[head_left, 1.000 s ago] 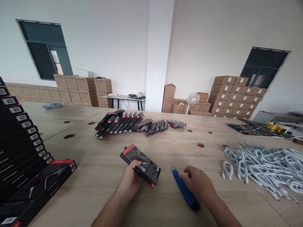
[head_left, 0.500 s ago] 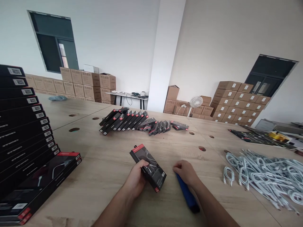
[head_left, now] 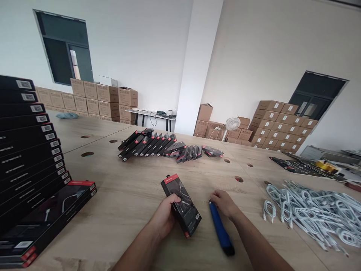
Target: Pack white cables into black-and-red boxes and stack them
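My left hand (head_left: 165, 216) is wrapped around a black retail box (head_left: 184, 207) with a red top band and a cable pictured on its front. The thumb presses on that front, and the box tilts above the table. To its right, my right hand (head_left: 224, 204) has its fingers curled at the upper tip of a blue utility knife (head_left: 221, 229). The knife slants down toward me, its black end nearest; its blade cannot be made out. On the right lies a heap of coiled white cables (head_left: 313, 214).
A tall stack of black boxes (head_left: 31, 162) stands at the left on the wooden table (head_left: 121, 199). More black boxes (head_left: 152, 145) lean in a row farther back. Round holes (head_left: 239, 179) dot the tabletop. Printed dark sheets (head_left: 293, 165) lie at the far right; cartons (head_left: 279, 124) line the wall.
The held box has shifted slightly right and down and turned a little more upright. My right hand has moved slightly right, showing more of the knife's upper end. The view has shifted a little.
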### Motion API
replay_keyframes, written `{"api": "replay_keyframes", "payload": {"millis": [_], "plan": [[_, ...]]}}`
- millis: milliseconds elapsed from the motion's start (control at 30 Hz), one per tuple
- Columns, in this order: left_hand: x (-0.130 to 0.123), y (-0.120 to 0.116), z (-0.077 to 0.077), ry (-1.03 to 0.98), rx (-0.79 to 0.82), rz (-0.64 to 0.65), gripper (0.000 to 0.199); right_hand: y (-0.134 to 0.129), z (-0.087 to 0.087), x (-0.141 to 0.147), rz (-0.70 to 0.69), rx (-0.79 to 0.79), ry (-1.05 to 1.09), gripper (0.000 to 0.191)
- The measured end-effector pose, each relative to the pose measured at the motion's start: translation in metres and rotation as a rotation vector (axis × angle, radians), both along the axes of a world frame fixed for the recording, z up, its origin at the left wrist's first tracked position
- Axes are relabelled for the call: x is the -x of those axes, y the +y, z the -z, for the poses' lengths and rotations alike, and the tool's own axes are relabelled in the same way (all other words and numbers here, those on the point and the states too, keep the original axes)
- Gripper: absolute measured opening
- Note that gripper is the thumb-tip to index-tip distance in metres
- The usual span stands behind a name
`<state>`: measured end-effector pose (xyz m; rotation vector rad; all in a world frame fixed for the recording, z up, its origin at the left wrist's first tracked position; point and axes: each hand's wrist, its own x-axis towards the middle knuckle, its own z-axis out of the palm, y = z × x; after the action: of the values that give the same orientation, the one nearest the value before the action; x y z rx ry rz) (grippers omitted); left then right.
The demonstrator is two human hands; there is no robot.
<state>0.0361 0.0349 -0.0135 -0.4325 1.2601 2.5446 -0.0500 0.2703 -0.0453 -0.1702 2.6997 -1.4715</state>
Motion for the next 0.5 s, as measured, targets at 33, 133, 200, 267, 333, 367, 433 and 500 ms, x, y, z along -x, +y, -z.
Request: {"api": "replay_keyframes", "payload": {"millis": [33, 133, 200, 267, 333, 367, 433, 500], "plan": [[0.000, 0.000, 0.000, -0.002, 0.002, 0.004, 0.018, 0.001, 0.000, 0.000, 0.010, 0.040, -0.011, 0.033], [-0.001, 0.001, 0.000, -0.003, 0.006, 0.013, 0.019, 0.005, 0.002, 0.001, 0.057, 0.178, -0.043, 0.036], [0.000, 0.000, -0.001, 0.002, 0.011, 0.020, 0.020, 0.006, 0.002, -0.001, 0.097, 0.283, -0.042, 0.038], [0.001, 0.000, -0.002, 0.011, 0.023, 0.024, 0.021, 0.010, 0.000, -0.009, 0.138, 0.393, -0.013, 0.041], [0.001, -0.002, -0.006, 0.014, 0.039, 0.041, 0.021, 0.021, -0.004, -0.028, 0.180, 0.488, 0.031, 0.045], [0.001, -0.002, -0.008, 0.013, 0.045, 0.056, 0.022, 0.032, -0.007, -0.041, 0.209, 0.523, 0.055, 0.046], [0.000, -0.003, -0.014, 0.006, 0.063, 0.090, 0.022, 0.067, -0.010, -0.077, 0.305, 0.558, 0.110, 0.047], [0.000, -0.001, -0.020, -0.002, 0.092, 0.102, 0.021, 0.116, -0.010, -0.122, 0.474, 0.541, 0.192, 0.047]]}}
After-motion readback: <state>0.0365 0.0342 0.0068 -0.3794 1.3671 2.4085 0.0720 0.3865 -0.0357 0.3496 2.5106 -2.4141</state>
